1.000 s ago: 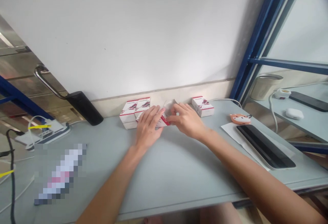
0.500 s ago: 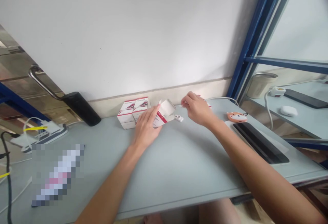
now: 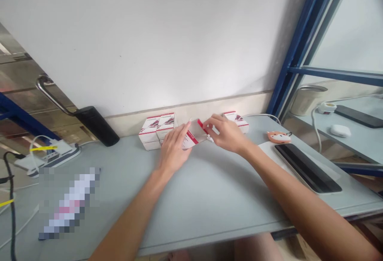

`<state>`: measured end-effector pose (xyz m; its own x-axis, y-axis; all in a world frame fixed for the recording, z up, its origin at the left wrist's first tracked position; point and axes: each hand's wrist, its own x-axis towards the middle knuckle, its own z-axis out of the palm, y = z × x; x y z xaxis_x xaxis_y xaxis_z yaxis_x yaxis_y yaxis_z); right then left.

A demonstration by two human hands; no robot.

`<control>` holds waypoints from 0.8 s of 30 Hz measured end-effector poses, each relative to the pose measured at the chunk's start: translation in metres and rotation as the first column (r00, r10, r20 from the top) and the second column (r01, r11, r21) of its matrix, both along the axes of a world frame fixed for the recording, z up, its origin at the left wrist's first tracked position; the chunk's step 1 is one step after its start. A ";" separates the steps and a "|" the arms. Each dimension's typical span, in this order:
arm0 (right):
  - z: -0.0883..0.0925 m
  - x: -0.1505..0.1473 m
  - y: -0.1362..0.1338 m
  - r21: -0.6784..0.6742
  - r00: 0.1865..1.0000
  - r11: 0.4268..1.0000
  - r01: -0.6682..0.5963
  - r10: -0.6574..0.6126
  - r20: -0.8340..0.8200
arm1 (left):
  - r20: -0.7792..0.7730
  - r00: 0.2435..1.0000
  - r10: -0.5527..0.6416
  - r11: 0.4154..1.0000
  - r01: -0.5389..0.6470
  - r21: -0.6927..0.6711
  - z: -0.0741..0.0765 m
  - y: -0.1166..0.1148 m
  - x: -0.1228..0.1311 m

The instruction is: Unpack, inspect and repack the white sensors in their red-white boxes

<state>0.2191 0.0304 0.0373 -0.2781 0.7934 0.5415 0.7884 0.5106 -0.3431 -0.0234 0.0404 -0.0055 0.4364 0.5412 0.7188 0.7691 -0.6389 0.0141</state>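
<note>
Over the desk [image 3: 209, 197], left hand [image 3: 174, 149] gripping a white carton [image 3: 191, 136], right hand [image 3: 227, 133] half-closed on its end

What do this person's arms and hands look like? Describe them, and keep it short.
The left hand and right hand are bare, with slender fingers; no glove, ring, watch or bracelet shows. The left forearm and right forearm are bare too, with no sleeve, cable or marking in view.
</note>
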 end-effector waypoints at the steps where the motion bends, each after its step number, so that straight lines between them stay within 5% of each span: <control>1: 0.000 -0.004 -0.002 0.039 0.999 0.998 -0.045 0.045 0.003 | -0.006 1.000 0.006 1.000 -0.007 -0.012 0.000 0.000 0.000; 8: -0.012 -0.021 -0.008 0.203 0.983 0.976 -0.083 0.047 0.179 | -0.042 0.997 0.067 0.996 -0.069 -0.065 0.002 -0.002 0.002; 14: -0.018 -0.021 -0.001 0.235 0.969 0.967 0.096 -0.145 0.202 | -0.077 0.995 0.057 0.996 -0.062 -0.068 0.005 -0.006 0.005; 24: -0.023 -0.016 0.009 0.261 0.959 0.964 -0.050 -0.027 0.283 | -0.039 0.999 -0.017 0.998 0.019 0.058 0.004 -0.010 0.007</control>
